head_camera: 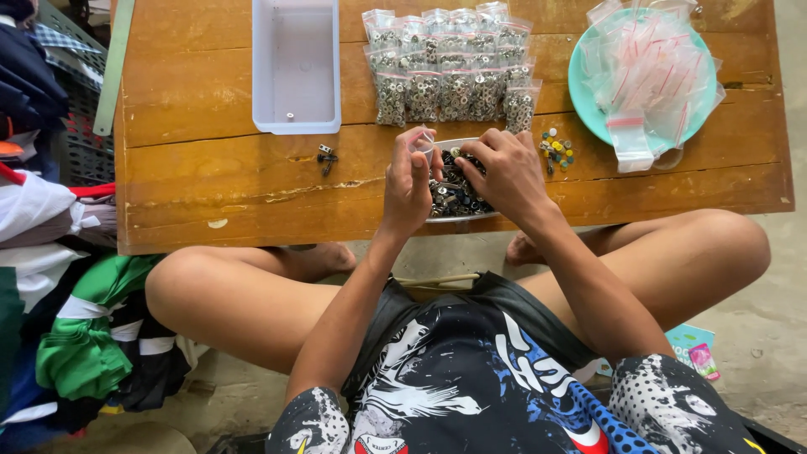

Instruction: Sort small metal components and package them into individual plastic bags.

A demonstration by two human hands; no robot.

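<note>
My left hand [409, 181] holds a small clear plastic bag [423, 141] upright at the near edge of a low wooden table [210, 185]. My right hand [504, 168] rests fingers-down in a shallow tray of small dark metal rings [450, 197], pinching into the pile. Beyond the tray lie several filled clear bags of metal rings [450, 71] in rows. A teal plate [588, 92] heaped with empty red-striped zip bags [651, 63] sits at the far right.
An almost empty white plastic tray [296, 67] stands at the back left. A small dark metal part [326, 157] and a cluster of coloured beads [556, 150] lie loose. Piled clothes [76, 336] sit left of my knee; my legs are crossed under the table.
</note>
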